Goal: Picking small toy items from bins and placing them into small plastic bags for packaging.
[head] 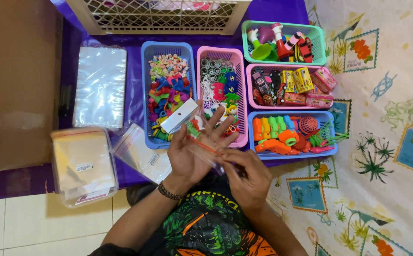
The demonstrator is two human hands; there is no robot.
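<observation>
My left hand (192, 154) is palm up with fingers spread, and a small clear plastic bag (206, 149) with a red seal strip lies across it, with small colourful toys at its far end. My right hand (247, 175) pinches the bag's near edge by the red strip. Both hands hover over the near ends of the blue basket (146, 95) and the pink basket (240, 95), which hold small bright trinkets and rings. A small white packet (179, 116) rests at the left fingertips.
Stack of clear bags (100, 85) on purple cloth at left, a clear tub of bags (83, 166), and loose bags (142, 154). Cardboard box (17, 80) far left. Three baskets of toys at right: green (318, 33), pink (251, 90), blue (330, 118). White crate (159, 16) at back.
</observation>
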